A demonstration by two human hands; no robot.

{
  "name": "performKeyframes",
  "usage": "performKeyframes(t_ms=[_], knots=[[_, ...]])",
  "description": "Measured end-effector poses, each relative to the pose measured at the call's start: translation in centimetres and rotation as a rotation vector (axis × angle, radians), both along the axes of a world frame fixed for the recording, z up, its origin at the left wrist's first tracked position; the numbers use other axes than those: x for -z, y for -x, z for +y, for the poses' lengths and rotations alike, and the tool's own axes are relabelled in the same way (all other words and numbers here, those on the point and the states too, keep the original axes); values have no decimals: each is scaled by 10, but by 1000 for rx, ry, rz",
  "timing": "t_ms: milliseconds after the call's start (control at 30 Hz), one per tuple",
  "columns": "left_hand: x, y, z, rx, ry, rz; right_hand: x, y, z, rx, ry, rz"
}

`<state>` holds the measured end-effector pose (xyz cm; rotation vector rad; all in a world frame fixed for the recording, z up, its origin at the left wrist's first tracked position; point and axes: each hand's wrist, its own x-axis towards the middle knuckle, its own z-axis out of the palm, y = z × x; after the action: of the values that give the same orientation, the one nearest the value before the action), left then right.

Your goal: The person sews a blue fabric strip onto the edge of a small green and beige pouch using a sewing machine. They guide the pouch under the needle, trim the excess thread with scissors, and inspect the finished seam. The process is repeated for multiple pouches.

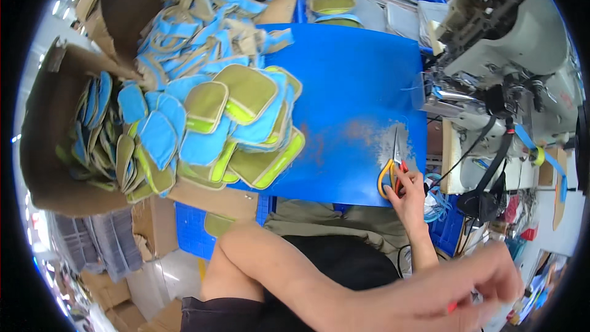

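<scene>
Near the front right edge of the blue table, my right hand [410, 200] is closed on a pair of scissors [394, 175] with orange and red handles. Their blades lie on the worn tabletop, pointing away from me. My left arm crosses in front of my body. My left hand [470, 289] is at the lower right, close to the camera, its fingers curled and blurred. A small red spot shows beside those fingers; whether they hold anything is unclear. Left of the scissors lie piled rounded pads [249, 95] in olive, blue and lime.
Light-blue and beige strips [203, 24] heap up at the far left. An open cardboard box [46, 129] holds more pads. A sewing machine [510, 43] stands at the right edge of the blue table [350, 80]. Behind is a blue bin [298, 0] with stacked pieces.
</scene>
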<state>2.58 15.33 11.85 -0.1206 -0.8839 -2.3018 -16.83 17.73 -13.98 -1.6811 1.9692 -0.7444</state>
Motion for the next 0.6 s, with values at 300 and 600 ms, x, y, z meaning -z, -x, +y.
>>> performKeyframes(t_ms=[300,600], knots=[[34,-16,-2,-580,639,27,53,-70,58,-820,-363,-479],[123,-108,-68,-832,952,-1061,87,-99,49,-894,-706,-578]])
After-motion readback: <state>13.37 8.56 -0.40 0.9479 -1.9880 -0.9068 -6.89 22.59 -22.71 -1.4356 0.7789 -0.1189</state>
